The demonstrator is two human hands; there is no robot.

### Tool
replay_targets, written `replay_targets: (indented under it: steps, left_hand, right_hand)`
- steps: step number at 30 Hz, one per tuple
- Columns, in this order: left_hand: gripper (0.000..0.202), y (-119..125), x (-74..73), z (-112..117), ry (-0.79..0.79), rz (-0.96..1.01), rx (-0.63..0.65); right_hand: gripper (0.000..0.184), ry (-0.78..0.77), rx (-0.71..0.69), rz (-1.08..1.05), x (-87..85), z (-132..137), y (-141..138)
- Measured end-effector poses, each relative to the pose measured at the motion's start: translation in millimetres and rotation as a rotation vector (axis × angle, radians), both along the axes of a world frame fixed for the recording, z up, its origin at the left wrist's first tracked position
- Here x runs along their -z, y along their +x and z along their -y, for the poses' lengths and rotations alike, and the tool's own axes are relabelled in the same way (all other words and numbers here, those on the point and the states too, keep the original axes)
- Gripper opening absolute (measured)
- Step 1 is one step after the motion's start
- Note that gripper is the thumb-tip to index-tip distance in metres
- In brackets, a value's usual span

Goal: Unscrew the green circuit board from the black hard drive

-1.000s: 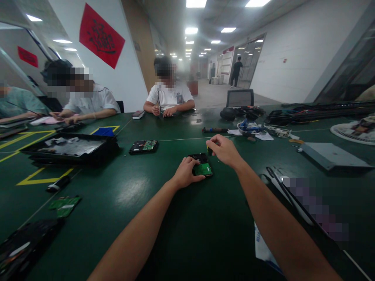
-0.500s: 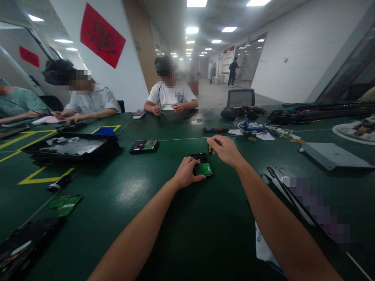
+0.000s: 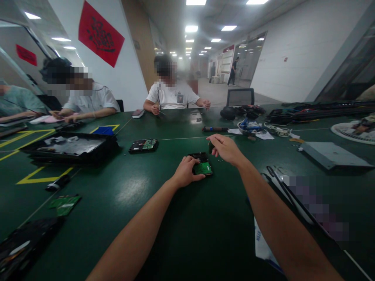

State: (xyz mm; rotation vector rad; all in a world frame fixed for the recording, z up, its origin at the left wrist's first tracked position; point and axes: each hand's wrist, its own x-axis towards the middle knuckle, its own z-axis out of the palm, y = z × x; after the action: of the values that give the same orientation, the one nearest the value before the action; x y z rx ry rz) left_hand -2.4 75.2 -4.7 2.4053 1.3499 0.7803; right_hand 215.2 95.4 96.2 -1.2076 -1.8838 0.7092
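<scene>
The left hand point(image 3: 185, 171) is part open, thumb and fingers spread round a black drive point(image 3: 199, 157). The drive sits flat, just to that hand's right, with a green board point(image 3: 203, 169) on it. The right hand point(image 3: 225, 149) is curled, pinching a small dark tool point(image 3: 210, 147) near the drive's far corner. Tiny bits point(image 3: 219, 160) lie just below the right hand. Past it lies a dark stick point(image 3: 215, 129). Another drive point(image 3: 143, 146) lies left of the left hand, and farther left sits a black tray point(image 3: 84, 157).
</scene>
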Motion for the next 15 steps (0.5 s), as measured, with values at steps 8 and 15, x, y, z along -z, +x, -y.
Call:
replay_targets:
  steps: [8,15]
  left_hand:
    - [0.063,0.1,-0.5,1.1,0.002,0.003,-0.001]
    - [0.065,0.3,-0.6,0.4,0.005,-0.011,0.0]
  right_hand:
    - [0.041,0.003,0.117,-0.058,10.8,-5.5,-4.4]
    - [0.042,-0.096,0.055,-0.194,15.0,-11.9,-5.1]
